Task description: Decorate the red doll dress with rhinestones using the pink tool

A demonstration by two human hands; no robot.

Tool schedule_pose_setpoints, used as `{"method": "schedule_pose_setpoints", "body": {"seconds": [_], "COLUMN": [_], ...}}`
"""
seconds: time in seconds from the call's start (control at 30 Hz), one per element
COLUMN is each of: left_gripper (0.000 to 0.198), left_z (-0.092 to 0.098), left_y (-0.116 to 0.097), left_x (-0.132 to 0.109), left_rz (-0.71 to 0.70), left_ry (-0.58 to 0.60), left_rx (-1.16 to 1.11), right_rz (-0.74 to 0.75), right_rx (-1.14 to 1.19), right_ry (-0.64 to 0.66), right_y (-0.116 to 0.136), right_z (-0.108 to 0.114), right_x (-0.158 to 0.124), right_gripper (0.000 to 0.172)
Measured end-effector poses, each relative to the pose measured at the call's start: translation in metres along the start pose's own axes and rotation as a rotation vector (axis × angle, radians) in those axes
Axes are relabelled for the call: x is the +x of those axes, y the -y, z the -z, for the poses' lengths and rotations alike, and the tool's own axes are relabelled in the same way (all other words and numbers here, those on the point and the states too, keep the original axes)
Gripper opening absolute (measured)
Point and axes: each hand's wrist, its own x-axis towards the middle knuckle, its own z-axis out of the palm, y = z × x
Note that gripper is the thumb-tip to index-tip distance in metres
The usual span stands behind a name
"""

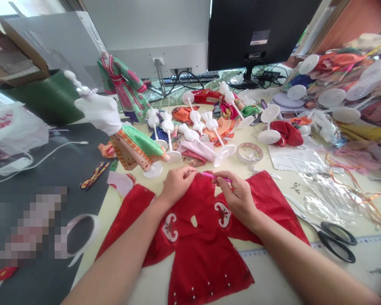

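A small red garment with wide sleeves lies spread flat before me. It has white curled patches, a small hole near its middle and white beads near the lower hem. My left hand is closed at the garment's top edge, pinching the cloth between thumb and fingers. In my right hand is a slim pink stick-like tool, gripped between thumb and fingers. Its tip points left toward my left fingertips, over the garment's upper edge. My fingers hide part of the tool, so its exact kind is unclear.
Black-handled scissors lie at right, beside a ruler and clear plastic bags. A white doll mannequin in a green skirt stands at left. Several small mannequins and a tape roll sit beyond the garment, before two monitors.
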Motion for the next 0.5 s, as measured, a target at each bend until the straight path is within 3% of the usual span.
{"method": "schedule_pose_setpoints", "body": {"seconds": [0.5], "left_gripper": [0.021], "left_z": [-0.0001], "left_y": [-0.0009], "left_x": [-0.0037], "left_rz": [-0.114], "left_ry": [-0.008], "left_rx": [0.138], "right_rz": [-0.037], "right_rx": [-0.051], "right_ry": [0.005], "right_y": [0.0006], "right_z": [0.0009], "right_x": [-0.0003], "right_gripper": [0.017]}}
